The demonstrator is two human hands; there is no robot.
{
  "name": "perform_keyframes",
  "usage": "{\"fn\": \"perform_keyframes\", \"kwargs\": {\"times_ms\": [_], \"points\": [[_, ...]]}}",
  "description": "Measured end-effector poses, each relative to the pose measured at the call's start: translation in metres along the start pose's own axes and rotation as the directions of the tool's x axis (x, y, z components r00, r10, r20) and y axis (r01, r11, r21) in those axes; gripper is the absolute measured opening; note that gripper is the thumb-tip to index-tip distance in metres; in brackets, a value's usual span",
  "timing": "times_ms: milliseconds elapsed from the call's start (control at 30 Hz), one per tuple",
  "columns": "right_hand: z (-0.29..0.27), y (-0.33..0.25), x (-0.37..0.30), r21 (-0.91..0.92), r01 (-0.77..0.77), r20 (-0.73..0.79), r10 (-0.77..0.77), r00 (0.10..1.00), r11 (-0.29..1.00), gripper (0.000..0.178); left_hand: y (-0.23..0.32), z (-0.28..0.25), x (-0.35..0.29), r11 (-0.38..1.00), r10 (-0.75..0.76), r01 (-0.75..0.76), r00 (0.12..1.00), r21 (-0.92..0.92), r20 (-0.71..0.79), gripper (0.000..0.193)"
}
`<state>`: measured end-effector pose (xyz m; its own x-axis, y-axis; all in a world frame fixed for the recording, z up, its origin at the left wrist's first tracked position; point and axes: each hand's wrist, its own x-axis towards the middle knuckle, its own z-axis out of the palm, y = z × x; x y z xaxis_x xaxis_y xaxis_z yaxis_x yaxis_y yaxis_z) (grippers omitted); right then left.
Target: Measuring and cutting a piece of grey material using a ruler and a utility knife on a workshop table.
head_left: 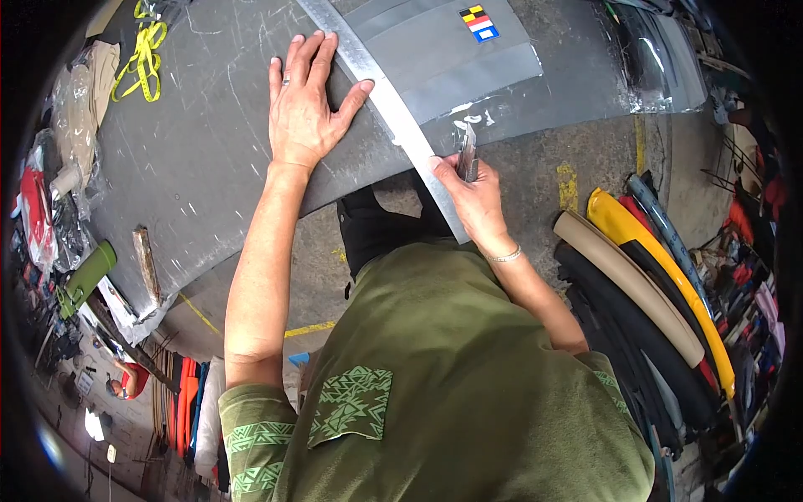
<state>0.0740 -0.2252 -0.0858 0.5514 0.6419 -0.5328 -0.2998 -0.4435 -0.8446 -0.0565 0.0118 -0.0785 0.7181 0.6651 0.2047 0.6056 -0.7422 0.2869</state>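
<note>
The left hand (305, 105) lies flat with its fingers spread, palm down on the dark grey sheet (209, 159) that covers the worktable (180, 276). Its fingertips and thumb press against the long metal ruler (393, 109), which runs slantwise from the far edge of the table down to the near edge. The right hand (473, 197) is closed around a utility knife (468, 155), gripping its handle at the near edge of the table, with the blade end pointing up along the right side of the ruler. The hand touches the ruler's lower stretch. Right of the ruler lies a lighter grey piece (452, 58) of material with a small coloured label (478, 23) near the far edge.

A yellow measuring tape (144, 58) sits coiled toward the far left corner. A green bottle (86, 278) lies at the left edge, near a narrow wooden strip (148, 266). On the floor to the right, rolls of material (644, 284) in tan, yellow and black lie side by side.
</note>
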Motion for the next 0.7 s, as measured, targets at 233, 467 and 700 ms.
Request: {"fn": "perform_keyframes", "kwargs": {"times_ms": [233, 467, 700], "points": [[-0.0005, -0.0035, -0.0001, -0.013, -0.032, 0.004, 0.032, 0.999, 0.999, 0.017, 0.0001, -0.0001, 0.0002, 1.000, 0.001, -0.001, 1.000, 0.000, 0.002, 0.080], [-0.0004, -0.0040, -0.0007, 0.015, -0.044, 0.005, 0.044, 0.999, 0.999, 0.017, -0.0005, 0.0006, 0.0000, 1.000, 0.006, -0.006, 1.000, 0.009, 0.007, 0.080], [0.0004, 0.0009, 0.0001, 0.039, -0.039, 0.006, 0.038, 0.999, 0.998, 0.017, -0.0010, 0.0017, -0.0003, 1.000, 0.004, -0.004, 1.000, 0.010, 0.007, 0.081]]}}
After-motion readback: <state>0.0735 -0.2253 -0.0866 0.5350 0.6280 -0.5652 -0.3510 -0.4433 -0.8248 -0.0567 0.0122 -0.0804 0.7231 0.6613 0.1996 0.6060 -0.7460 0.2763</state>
